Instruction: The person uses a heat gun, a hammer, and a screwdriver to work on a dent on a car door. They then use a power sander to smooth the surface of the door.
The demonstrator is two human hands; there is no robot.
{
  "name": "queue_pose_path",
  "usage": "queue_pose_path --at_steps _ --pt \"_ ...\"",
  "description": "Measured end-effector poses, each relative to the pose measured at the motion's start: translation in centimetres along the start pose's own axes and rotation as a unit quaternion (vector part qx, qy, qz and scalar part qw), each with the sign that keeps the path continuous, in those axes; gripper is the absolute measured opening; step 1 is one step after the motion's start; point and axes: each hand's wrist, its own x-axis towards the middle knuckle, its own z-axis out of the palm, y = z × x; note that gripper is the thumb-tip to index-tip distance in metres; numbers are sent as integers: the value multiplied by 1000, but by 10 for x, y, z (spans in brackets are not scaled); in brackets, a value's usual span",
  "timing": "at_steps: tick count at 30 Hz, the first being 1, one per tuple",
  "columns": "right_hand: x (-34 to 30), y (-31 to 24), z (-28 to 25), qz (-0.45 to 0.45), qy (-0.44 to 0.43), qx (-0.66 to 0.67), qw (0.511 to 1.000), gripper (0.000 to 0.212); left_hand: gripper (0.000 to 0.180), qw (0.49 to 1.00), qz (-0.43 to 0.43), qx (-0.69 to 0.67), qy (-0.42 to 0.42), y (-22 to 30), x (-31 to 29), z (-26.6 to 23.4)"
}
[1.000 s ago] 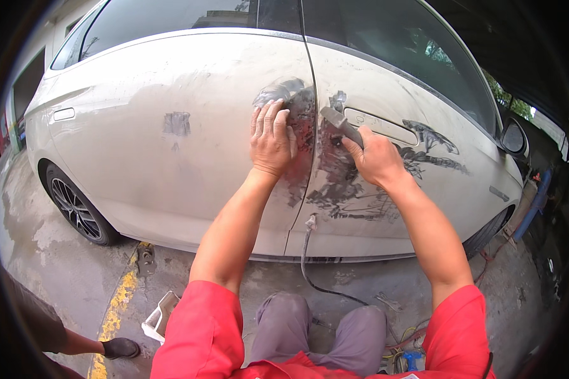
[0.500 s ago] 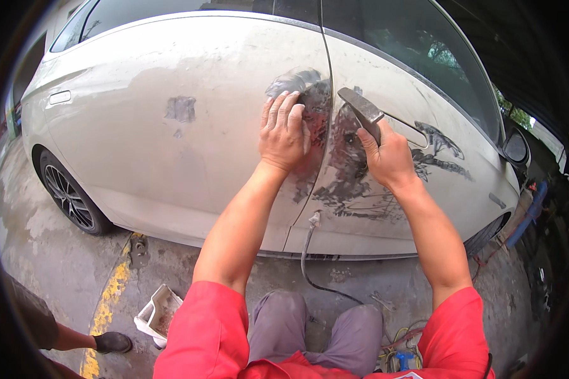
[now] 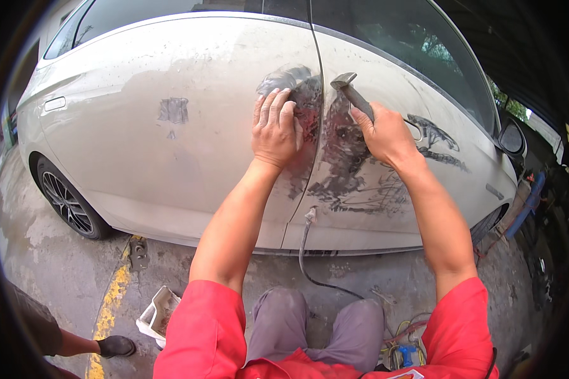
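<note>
Right hand (image 3: 387, 135): grip clenched round dark grey, metal-headed hammer (image 3: 355, 93) | left hand (image 3: 275, 131): grip released, against white, black-smeared metal car door (image 3: 215, 148) | risk: misaimed swing could bruise left hand

your red sleeves (image 3: 203, 322), your greyish-purple trousers (image 3: 279, 322), white car (image 3: 171, 164) with black smears (image 3: 335, 182) and red patches (image 3: 309, 125), dark grey hammer (image 3: 358, 100), patchy yellow line (image 3: 112, 295)

Looking smooth and dusty on the white-painted car door (image 3: 189, 170) at left, looking rough and matt on the dark patch (image 3: 339, 170) at right. Showing dull metal on the hammer head (image 3: 344, 80), glossy glass in the far window (image 3: 392, 47), matt red cloth on the near sleeves (image 3: 205, 322).
</note>
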Motion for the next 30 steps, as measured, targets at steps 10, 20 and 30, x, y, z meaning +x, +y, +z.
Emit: queue_pose_path --at_steps 10,20,30 --pt "3 23 -13 -114 -30 -33 992 47 34 1000 0 4 -1 -1 0 -3" --pt "-23 46 -8 -117 -18 -28 993 48 40 1000 5 17 -13 0 0 0" --pt "-365 111 11 171 -308 -53 934 53 68 898 276 33 -341 18 -27 -20"
